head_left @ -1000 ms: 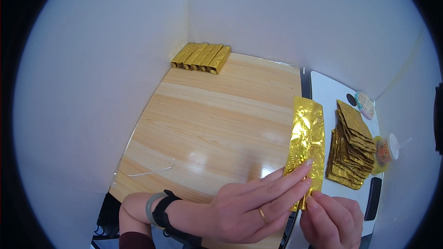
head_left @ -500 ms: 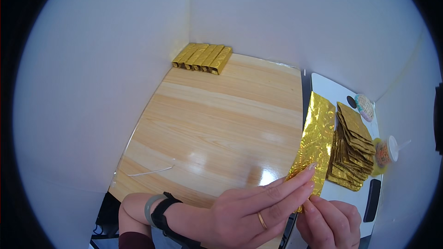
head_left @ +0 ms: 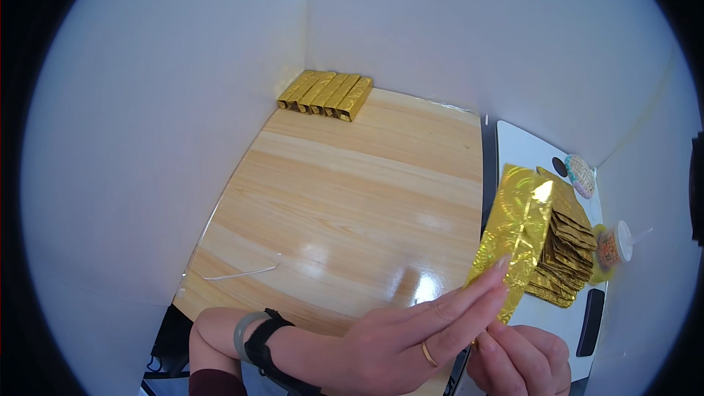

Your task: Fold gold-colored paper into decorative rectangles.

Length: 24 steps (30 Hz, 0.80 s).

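Observation:
A strip of shiny gold foil paper [head_left: 519, 209], creased along its length, stands tilted up from between my hands at the right. My left hand [head_left: 414, 337], with a ring on it and a bangle and black strap at the wrist, has its long fingers along the foil's near left side, gripping it. Below, my right hand [head_left: 524, 359] pinches the foil's lower end; the fingertips partly hide that end. Just behind the strip lies a loose stack of flat folded gold foil pieces [head_left: 568, 279]. Several gold foil bars with open ends [head_left: 326, 95] sit in a row at the far left corner.
A wood-grain tabletop [head_left: 352, 198] bears a thin white strip [head_left: 242, 273] near its left edge. The white surface [head_left: 513, 143] at right holds the stack and a round patterned item [head_left: 579, 176]. A lidded cup of orange bits [head_left: 612, 244] stands beside it. White walls enclose the left, back and right.
The foil strip has turned and shifted right, showing more of its creased face and covering part of the stack. Both hands keep hold of it, with slight finger movement.

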Motion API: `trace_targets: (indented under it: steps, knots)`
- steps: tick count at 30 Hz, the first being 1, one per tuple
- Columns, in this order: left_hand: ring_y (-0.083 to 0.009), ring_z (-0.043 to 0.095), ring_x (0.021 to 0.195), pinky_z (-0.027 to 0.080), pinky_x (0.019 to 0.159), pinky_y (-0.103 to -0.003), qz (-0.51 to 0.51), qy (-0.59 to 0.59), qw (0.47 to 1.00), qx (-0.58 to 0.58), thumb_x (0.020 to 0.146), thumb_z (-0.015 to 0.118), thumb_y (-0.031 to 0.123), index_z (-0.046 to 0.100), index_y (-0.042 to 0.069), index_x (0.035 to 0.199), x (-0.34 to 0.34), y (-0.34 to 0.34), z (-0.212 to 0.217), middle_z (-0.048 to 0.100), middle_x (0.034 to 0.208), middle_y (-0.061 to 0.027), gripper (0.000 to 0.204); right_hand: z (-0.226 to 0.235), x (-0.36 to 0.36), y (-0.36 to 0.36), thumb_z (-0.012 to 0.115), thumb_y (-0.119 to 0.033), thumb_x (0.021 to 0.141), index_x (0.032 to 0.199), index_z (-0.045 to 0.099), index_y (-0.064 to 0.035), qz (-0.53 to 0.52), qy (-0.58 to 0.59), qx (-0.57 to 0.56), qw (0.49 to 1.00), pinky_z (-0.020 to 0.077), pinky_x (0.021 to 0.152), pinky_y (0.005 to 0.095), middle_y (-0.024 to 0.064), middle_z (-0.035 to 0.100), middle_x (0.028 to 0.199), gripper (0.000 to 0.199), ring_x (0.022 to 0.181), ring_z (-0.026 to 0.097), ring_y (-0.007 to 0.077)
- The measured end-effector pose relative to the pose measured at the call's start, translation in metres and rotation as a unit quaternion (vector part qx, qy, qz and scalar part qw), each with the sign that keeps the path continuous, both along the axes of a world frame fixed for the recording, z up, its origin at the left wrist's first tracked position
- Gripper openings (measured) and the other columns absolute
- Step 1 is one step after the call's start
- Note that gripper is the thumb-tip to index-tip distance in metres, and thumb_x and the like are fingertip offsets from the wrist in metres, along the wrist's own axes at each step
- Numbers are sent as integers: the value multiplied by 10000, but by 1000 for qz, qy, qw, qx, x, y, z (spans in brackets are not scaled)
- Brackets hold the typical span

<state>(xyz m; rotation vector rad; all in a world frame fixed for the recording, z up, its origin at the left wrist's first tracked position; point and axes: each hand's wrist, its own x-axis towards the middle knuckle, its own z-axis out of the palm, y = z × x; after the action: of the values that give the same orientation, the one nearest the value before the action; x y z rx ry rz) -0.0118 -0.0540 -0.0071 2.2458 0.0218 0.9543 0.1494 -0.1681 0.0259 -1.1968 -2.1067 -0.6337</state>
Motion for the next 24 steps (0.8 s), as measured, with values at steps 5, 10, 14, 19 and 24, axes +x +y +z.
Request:
trace_targets:
  steps: [5,10,14,19,24]
  knots:
    - [-379,581,1164,520,923,-325,-5,-81,996,-45,814,565,-114,479,-111,1278,4,5,-5,393,1395,-352,472,-1,4,5,706,41,772,995,683,72,41,-5,9,999,562,668,279,171,684,948,226,824,669,248]
    - [-420,557,1176,491,990,-397,-11,7,999,37,796,634,-58,613,71,1218,3,15,3,430,1401,-279,442,3,11,-7,675,-28,793,1018,647,-2,29,10,-2,1000,518,664,297,120,657,944,228,772,620,230]
    - [-295,583,1181,549,870,-317,75,-25,982,173,824,667,82,601,195,1275,3,29,-7,499,1388,-182,470,-2,59,6,549,-203,920,1107,594,3,-119,272,86,951,416,661,248,89,615,894,282,765,543,145]
    - [-269,620,1133,584,728,-262,86,-101,972,195,771,707,123,697,259,1100,14,39,-5,652,1217,-81,356,22,87,7,566,-82,847,1182,597,25,-48,535,-32,843,450,771,239,55,638,847,353,808,584,93]
    - [-263,634,1112,583,717,-253,62,-111,966,227,775,705,121,701,243,1097,17,49,-5,658,1205,-98,345,37,67,6,644,-16,800,1161,608,12,-40,552,-178,814,429,652,187,30,631,817,364,719,560,50]
